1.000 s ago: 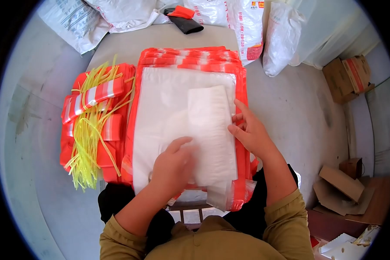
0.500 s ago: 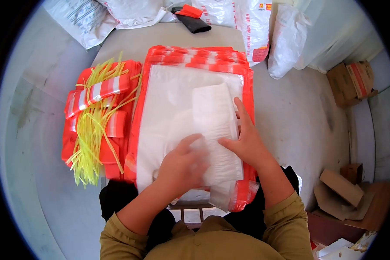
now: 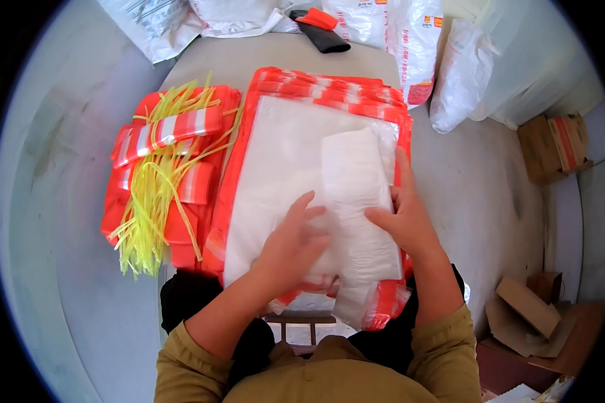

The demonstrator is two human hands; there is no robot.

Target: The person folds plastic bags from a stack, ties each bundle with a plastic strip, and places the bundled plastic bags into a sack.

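A translucent white plastic sheet (image 3: 282, 148) lies on a stack of red and white plastic bags (image 3: 329, 84). On its right part is a narrower folded white piece (image 3: 356, 181), wrinkled along its length. My right hand (image 3: 407, 218) rests at the right edge of this piece, fingers apart, thumb on top of it. Left of the piece, my left hand (image 3: 292, 245) is over the sheet with its fingers apart and slightly blurred. Whether its fingertips touch the sheet is unclear.
Folded red bags (image 3: 161, 127) with yellow ties (image 3: 151, 195) lie to the left. A black and red item (image 3: 324, 33) and filled white sacks (image 3: 420, 50) are at the back. Cardboard boxes (image 3: 554, 148) stand at the right, and an open carton (image 3: 528, 312) lower right.
The view has shifted, so the stacks appear farther right. My left hand's fingers have spread, and the folded white piece shows more of its length between my hands.
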